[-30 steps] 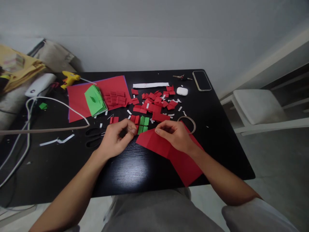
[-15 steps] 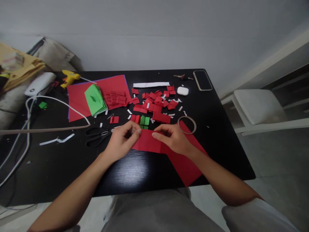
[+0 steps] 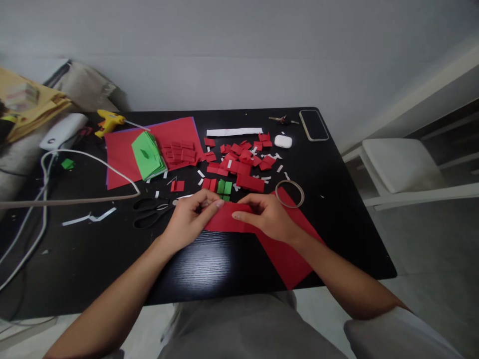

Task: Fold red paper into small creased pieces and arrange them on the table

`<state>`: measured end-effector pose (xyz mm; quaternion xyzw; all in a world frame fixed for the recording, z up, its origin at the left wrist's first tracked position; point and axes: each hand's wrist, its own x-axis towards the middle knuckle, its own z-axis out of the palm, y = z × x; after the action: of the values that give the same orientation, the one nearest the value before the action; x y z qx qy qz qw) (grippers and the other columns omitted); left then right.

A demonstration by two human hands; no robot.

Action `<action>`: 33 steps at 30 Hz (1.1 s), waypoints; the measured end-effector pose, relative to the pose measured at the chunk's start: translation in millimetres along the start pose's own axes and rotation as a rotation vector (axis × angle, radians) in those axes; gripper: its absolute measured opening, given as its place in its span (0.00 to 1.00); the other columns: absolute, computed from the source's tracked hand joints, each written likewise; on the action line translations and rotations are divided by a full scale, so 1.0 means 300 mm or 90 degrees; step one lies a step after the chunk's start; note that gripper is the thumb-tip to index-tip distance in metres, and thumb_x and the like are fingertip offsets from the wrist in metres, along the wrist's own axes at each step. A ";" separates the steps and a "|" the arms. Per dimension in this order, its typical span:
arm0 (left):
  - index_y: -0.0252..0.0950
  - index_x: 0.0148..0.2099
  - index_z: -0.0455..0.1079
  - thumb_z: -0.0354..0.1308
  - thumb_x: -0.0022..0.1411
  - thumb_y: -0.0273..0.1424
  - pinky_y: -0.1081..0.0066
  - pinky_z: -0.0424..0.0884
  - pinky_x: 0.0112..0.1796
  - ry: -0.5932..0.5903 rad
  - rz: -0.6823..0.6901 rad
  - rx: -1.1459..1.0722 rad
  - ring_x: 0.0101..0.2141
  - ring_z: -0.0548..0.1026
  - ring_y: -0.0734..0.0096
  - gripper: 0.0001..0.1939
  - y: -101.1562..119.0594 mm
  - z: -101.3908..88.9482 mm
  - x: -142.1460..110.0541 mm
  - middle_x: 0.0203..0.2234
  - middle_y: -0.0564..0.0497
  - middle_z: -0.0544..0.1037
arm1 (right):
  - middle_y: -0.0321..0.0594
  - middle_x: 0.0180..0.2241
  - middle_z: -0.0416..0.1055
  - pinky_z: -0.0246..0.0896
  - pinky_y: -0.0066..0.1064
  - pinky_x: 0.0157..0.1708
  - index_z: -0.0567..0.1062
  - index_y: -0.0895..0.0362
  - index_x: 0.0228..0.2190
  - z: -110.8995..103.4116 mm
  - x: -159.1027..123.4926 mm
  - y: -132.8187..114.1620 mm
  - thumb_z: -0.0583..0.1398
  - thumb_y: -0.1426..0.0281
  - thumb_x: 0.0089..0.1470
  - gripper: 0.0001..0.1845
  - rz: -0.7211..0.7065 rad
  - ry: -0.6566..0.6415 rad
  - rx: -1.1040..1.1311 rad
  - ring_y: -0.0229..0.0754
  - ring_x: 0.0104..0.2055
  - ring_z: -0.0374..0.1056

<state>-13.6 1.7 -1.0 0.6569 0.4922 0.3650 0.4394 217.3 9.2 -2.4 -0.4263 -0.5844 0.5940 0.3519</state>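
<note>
Red paper is held over the desk, its far edge pinched between the closed fingers of the left hand and right hand. Scissors are noted left of the paper; folded green pieces, just beyond it.

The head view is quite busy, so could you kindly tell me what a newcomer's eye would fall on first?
Most likely the bright red paper strip that the left hand and right hand hold near the middle of the black tabletop. Just beyond lies a scattered heap of small folded red paper pieces. Then the stack of bright green paper would stand out, lying on a large flat red paper sheet at the left.
</note>
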 end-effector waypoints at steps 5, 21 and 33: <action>0.36 0.42 0.78 0.67 0.66 0.44 0.73 0.65 0.30 -0.015 -0.034 -0.015 0.27 0.71 0.72 0.15 -0.012 0.011 0.000 0.26 0.54 0.77 | 0.37 0.32 0.82 0.69 0.31 0.34 0.85 0.56 0.34 -0.002 0.005 0.006 0.74 0.62 0.52 0.11 0.002 0.013 0.001 0.40 0.33 0.75; 0.35 0.40 0.78 0.72 0.60 0.43 0.71 0.71 0.33 0.022 -0.091 -0.127 0.30 0.78 0.68 0.16 0.006 0.006 0.015 0.30 0.50 0.84 | 0.38 0.34 0.83 0.71 0.33 0.38 0.84 0.55 0.34 -0.013 0.016 -0.001 0.70 0.60 0.57 0.11 0.020 0.045 0.000 0.41 0.35 0.76; 0.37 0.46 0.75 0.74 0.57 0.39 0.73 0.68 0.30 -0.022 -0.090 -0.139 0.30 0.75 0.70 0.19 0.002 0.018 0.008 0.31 0.53 0.78 | 0.34 0.31 0.77 0.63 0.29 0.32 0.82 0.57 0.35 0.001 0.008 0.008 0.73 0.65 0.50 0.12 0.077 -0.021 0.051 0.36 0.31 0.70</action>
<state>-8.0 2.7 -2.3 0.5749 0.4870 0.3730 0.5415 216.4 11.1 -5.0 -0.4367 -0.5393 0.6438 0.3225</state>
